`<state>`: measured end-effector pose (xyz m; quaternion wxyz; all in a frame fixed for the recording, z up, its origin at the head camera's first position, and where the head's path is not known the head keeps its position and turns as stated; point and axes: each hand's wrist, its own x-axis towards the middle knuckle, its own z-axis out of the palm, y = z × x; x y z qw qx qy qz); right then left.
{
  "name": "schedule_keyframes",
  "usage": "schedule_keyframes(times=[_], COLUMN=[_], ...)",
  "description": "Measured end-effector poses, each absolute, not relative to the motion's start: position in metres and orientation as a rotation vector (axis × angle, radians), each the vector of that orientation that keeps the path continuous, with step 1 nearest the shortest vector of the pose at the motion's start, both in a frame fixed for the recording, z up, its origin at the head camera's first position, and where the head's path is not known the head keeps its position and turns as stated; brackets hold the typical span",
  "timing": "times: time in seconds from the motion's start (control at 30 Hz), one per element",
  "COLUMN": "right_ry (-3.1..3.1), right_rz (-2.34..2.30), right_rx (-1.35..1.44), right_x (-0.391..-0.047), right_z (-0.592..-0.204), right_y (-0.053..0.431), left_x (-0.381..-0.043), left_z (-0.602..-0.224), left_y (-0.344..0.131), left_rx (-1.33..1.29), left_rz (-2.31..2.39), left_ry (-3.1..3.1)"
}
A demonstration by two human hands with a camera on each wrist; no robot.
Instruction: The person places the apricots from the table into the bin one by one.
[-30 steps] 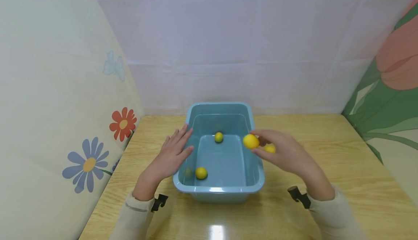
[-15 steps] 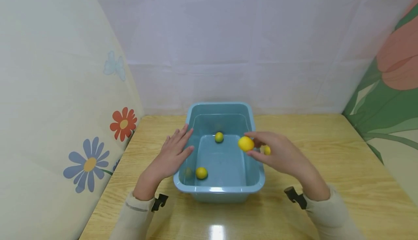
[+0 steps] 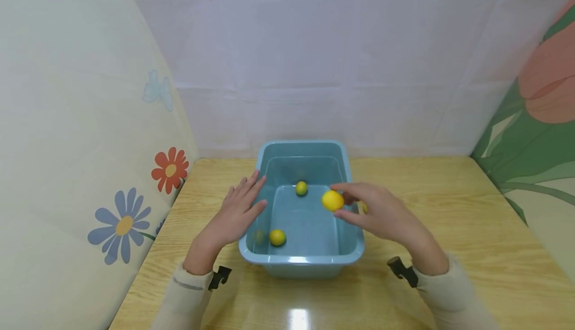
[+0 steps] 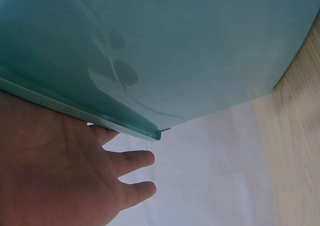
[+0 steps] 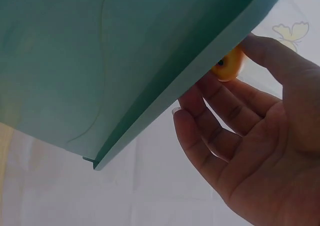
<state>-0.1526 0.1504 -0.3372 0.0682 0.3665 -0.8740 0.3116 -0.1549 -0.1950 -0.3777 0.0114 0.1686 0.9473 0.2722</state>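
Observation:
A light-blue plastic basin [image 3: 307,259] stands on the wooden table. My left hand [image 3: 237,215] rests on its left rim with fingers straight; the left wrist view has the palm [image 4: 60,171] against the rim's outer side. Over the basin's right side, my right hand [image 3: 382,215] pinches a small yellow citrus fruit [image 3: 332,200] between thumb and fingers. The right wrist view has that fruit [image 5: 230,65] partly hidden behind the rim. Inside the basin lie two more such fruits, one at the back [image 3: 301,188] and one at the front left [image 3: 277,237].
Past the basin's right side, another yellow fruit [image 3: 365,208] is almost wholly covered by my right hand. A white cloth [image 3: 287,70] hangs behind the table [image 3: 449,210]. Flower-printed panels border the left [image 3: 67,145] and the right [image 3: 539,170].
My right hand has moved left and slightly down with the citrus fruit, from the right rim further over the basin. The fruit beyond the rim is now more covered. My left hand has stayed put.

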Motion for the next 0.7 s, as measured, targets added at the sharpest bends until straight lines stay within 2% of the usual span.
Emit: schedule_keyframes(times=[0.7], right_ry=[-2.678], right_rz=[0.924], right_rx=[0.914], right_x=[-0.164], right_z=[-0.340], right_y=[0.176], left_x=[-0.156], left_z=[-0.379], left_y=[-0.195], left_rx=[0.536], left_rz=[0.850], left_ry=[2.959])
